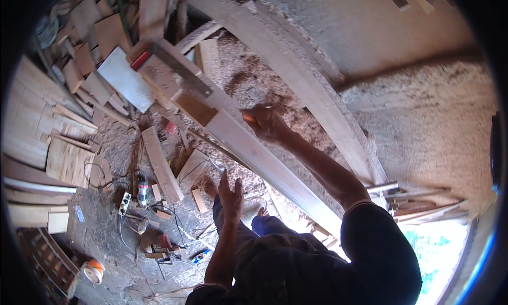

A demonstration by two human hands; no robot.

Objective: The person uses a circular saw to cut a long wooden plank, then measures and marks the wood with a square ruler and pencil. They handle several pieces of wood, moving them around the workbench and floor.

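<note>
A long pale wooden beam (264,159) runs diagonally across the middle, from upper left to lower right. Just beyond its far side, my right hand (267,124) is closed around a small thing with an orange end (248,117); its kind does not show. My left hand (231,196) hangs on the near side with fingers stretched, holding nothing that I can see. Near its fingertips is a small, shiny clear thing (218,164), too blurred to name. A flat dark metal blade (182,72) with a red end piece (140,60) lies on sawdust-covered wood at the beam's upper end.
A long curved plank (296,67) stretches along the wall side. Offcuts (108,35) are heaped at upper left. A power tool (143,191), cords and wood scraps lie on the floor at left. An orange-and-white roll (94,271) sits at lower left. Shavings cover much ground.
</note>
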